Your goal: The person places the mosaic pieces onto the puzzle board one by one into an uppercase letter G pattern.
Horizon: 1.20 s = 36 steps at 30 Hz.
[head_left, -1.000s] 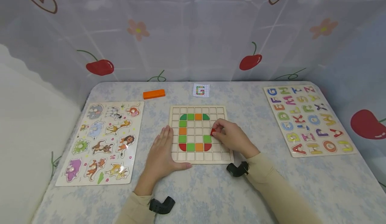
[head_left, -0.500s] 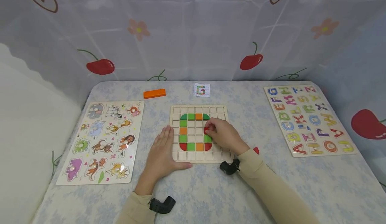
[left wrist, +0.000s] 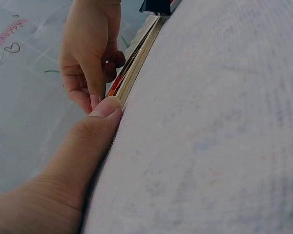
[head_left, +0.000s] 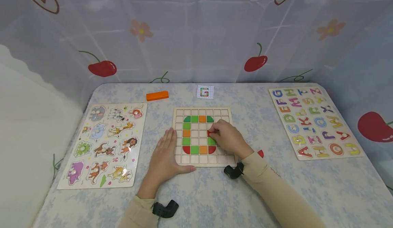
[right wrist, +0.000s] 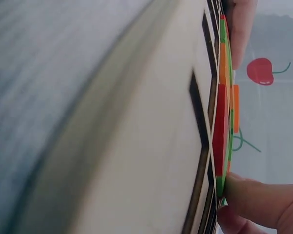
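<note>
A wooden grid board (head_left: 226,114) lies in the middle of the table, with green, orange and red tiles set in a C-like outline. My right hand (head_left: 212,132) pinches a small red tile (head_left: 209,133) over the cell just above the green tile (head_left: 210,141) on the outline's right side. My left hand (head_left: 167,149) lies flat on the table along the board's left edge. Its thumb (left wrist: 103,122) presses against the board's corner (left wrist: 118,99). In the right wrist view the board (right wrist: 151,146) fills the frame edge-on, with my fingertips (right wrist: 263,200) at the tile row.
A small pattern card (head_left: 205,92) and an orange block (head_left: 157,95) lie behind the board. An animal peg puzzle (head_left: 104,142) sits at the left, an alphabet puzzle (head_left: 313,120) at the right. A loose red piece (head_left: 260,153) lies by my right wrist.
My right hand has carried the red tile leftward onto the grid and lowered it to the cell above the green tile. The loose red piece became visible. The left hand stayed put.
</note>
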Each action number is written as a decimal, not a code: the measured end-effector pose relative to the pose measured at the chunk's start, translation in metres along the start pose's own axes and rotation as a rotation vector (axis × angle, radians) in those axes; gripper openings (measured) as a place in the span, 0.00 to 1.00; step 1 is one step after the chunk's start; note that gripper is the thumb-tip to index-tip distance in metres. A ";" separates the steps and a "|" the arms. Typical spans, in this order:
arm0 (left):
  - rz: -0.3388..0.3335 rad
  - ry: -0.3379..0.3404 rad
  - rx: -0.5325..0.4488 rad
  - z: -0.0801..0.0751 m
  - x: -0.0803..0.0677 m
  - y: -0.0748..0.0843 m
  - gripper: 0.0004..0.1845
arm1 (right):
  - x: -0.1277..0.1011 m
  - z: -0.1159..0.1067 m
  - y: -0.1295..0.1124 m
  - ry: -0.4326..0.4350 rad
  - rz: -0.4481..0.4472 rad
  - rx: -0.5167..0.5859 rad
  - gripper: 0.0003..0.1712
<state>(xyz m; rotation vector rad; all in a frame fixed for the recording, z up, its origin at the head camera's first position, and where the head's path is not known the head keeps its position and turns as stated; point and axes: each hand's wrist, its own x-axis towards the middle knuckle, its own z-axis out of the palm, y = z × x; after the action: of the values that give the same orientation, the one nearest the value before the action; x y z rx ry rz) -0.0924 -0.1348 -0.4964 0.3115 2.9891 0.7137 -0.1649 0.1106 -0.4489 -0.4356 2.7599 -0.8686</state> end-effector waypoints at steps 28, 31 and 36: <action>-0.012 -0.013 -0.014 0.000 -0.001 0.000 0.77 | -0.099 -0.076 0.077 -0.098 0.064 -0.120 0.26; -0.013 -0.013 -0.014 0.000 -0.001 0.001 0.77 | -0.102 -0.075 0.083 -0.110 0.091 -0.116 0.24; -0.014 -0.015 -0.016 0.000 -0.001 0.001 0.77 | -0.104 -0.070 0.091 -0.084 0.107 -0.099 0.16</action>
<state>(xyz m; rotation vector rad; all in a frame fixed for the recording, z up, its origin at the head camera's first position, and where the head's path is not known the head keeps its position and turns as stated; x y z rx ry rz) -0.0915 -0.1337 -0.4959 0.2942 2.9665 0.7303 -0.1081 0.2539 -0.4337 -0.3293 2.7284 -0.6754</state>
